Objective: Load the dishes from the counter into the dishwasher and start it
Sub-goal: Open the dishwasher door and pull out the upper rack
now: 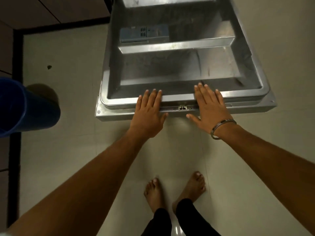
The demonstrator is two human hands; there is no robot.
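Directly ahead of me, the dishwasher door lies folded down flat, its latch edge running left to right. My left hand and right hand rest on that edge, fingers straight, holding nothing, equally near; closing would mean lifting.
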